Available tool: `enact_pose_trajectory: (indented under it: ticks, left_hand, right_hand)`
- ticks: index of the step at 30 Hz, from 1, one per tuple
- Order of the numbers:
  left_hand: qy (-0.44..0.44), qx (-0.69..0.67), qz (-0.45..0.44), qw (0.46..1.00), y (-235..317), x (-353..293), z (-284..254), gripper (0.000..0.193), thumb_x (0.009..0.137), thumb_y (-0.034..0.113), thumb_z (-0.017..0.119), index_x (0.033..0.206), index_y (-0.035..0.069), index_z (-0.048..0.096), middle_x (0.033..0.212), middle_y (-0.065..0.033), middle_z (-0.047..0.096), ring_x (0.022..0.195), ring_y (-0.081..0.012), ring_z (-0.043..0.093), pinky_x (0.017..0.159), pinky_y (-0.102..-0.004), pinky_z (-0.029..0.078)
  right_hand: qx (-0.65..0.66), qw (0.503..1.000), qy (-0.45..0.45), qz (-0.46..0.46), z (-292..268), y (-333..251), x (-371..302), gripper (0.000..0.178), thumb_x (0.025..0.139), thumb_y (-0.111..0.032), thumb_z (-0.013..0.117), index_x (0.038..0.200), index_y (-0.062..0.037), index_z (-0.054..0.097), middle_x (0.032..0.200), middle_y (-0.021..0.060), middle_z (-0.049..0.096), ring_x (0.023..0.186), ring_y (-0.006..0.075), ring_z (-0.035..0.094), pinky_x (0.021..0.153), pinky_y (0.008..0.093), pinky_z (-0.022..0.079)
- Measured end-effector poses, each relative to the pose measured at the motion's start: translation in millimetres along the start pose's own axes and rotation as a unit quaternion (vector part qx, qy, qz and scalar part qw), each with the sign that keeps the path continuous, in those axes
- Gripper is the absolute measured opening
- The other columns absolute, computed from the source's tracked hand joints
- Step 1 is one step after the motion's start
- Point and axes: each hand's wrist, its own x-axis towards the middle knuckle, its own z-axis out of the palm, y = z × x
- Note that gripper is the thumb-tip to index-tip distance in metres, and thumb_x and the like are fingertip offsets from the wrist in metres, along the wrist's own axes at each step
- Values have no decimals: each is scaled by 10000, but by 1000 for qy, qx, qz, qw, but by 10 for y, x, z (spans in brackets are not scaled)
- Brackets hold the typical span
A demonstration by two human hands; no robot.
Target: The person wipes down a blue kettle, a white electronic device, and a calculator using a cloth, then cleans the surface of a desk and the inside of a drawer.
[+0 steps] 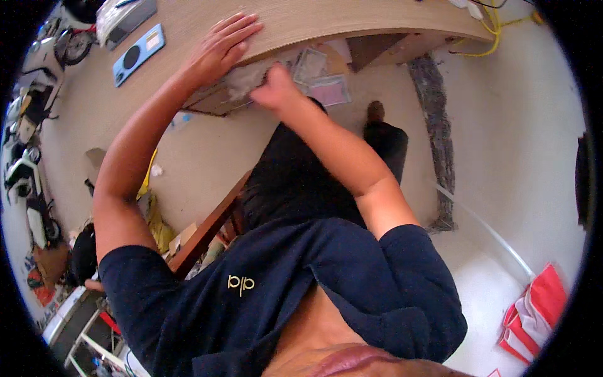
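My left hand (223,50) lies on the wooden desk top (301,22) near its front edge, palm down with the fingers stretched out, holding nothing. Below that edge, my right hand (276,91) is inside or just above an open drawer (210,112). Motion smears its fingers, so whether they grip anything is unclear. Crumpled clear plastic (245,80) lies beside the right hand. Further right in the drawer are a clear packet (310,66) and a flat pinkish packet (330,90). A light blue phone (139,55) with a round black patch rests on the desk, left of my left hand.
A grey-white box (125,22) stands at the desk's far left. Yellow cable (495,38) hangs at the right end. My legs (301,169) are under the desk edge, with a wooden chair arm (210,226) at the left. Several motorbikes (38,69) line the left side.
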Motion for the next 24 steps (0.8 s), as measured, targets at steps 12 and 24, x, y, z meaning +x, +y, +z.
enact_pose_trajectory:
  ticks: [12, 24]
  left_hand:
    - [-83, 44, -57, 994, 266, 124, -186, 487, 993, 242, 418, 1457, 98, 445, 1553, -107, 361, 1459, -320, 274, 1191, -456, 210]
    - [-202, 71, -36, 976, 734, 1215, 50, 591, 995, 413, 437, 1519, 160, 332, 1604, -105, 243, 1496, -294, 169, 1213, -477, 121]
  right_hand:
    - [-231, 897, 267, -265, -1907, -2758, -574, 366, 904, -141, 569, 1260, -58, 549, 1311, 116, 582, 1191, 234, 563, 1047, 431, 431]
    - [129, 924, 299, -199, -2715, -4117, -536, 514, 755, -43, 703, 1246, -50, 550, 1287, 126, 596, 1162, 240, 579, 962, 398, 479]
